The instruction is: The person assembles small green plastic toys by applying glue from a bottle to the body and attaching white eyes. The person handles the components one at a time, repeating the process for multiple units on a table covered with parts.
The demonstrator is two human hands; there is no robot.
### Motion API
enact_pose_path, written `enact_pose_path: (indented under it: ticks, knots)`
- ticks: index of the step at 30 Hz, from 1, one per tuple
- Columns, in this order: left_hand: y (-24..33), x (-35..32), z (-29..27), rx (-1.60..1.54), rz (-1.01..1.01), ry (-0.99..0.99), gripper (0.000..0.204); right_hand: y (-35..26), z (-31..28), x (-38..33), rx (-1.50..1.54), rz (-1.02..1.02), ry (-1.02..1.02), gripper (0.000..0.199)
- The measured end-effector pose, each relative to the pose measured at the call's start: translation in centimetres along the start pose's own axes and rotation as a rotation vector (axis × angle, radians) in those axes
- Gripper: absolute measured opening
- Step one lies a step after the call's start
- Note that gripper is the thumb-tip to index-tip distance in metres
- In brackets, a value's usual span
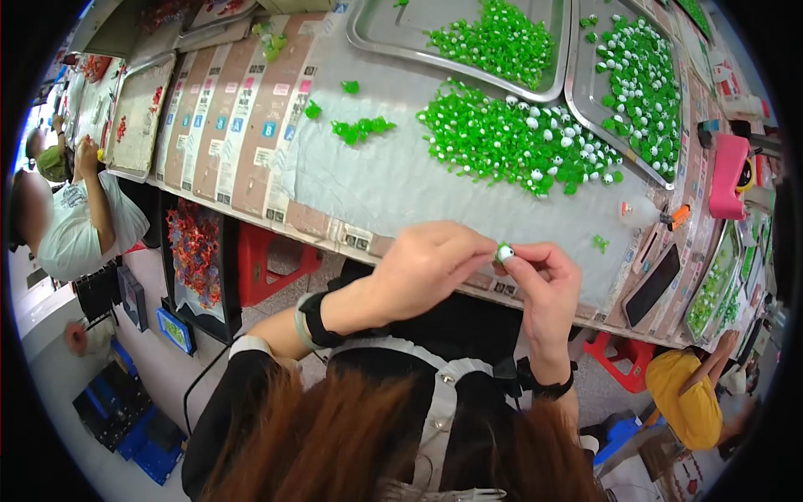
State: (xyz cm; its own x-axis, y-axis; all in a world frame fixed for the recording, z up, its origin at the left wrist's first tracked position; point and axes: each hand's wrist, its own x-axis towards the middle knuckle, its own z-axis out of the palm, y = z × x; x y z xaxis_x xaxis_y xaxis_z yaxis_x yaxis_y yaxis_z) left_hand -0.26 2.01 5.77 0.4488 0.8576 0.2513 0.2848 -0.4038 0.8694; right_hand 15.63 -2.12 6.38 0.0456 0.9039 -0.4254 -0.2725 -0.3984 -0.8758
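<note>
Near the table's front edge, my two hands meet at a small green plastic piece with a white eyeball-like part [503, 251]. My left hand [431, 266] pinches it from the left, its fingertips pressed together. Thumb and fingers of my right hand [545, 280] close on its other side. Beyond my hands a heap of similar green and white pieces [502, 138] lies on the grey sheet [351, 188]. One loose green piece [600, 243] rests right of my right hand, and a short row of green pieces [361, 130] is at the left.
Two metal trays [468, 67] [577, 105] of green pieces stand at the back. On the right are a small bottle with an orange tip [640, 212], a dark phone [652, 286] and a pink tape dispenser [729, 176]. Other people sit left [75, 222] and right [686, 393].
</note>
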Motion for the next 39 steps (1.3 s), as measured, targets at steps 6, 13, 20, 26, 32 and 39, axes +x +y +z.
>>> enact_pose_path:
  ticks: [6,13,20,26,32,39]
  knots:
    - [-0.5,-0.5,0.3,-0.047,-0.011,-0.036,0.013,0.6,0.4,-0.3,0.1,-0.014,0.01,0.007]
    - [-0.2,-0.4,0.2,-0.199,-0.127,-0.104,0.015,0.8,0.3,-0.8,0.157,-0.026,0.0,0.008]
    - [1.0,0.5,0.1,-0.331,-0.191,-0.091,0.023,-0.1,0.2,-0.8,0.239,-0.058,-0.014,0.009]
    - [1.3,0.3,-0.4,-0.5,-0.292,-0.088,0.021,-0.6,0.7,-1.0,0.142,-0.141,0.005,0.01]
    - [1.4,0.7,-0.1,-0.226,-0.078,0.0,0.017,-0.3,0.9,-1.4,-0.188,-0.454,0.101,0.016]
    - [1.1,0.8,0.1,-0.032,0.138,0.038,0.017,-0.4,0.7,-1.1,-0.479,-0.668,0.099,0.014]
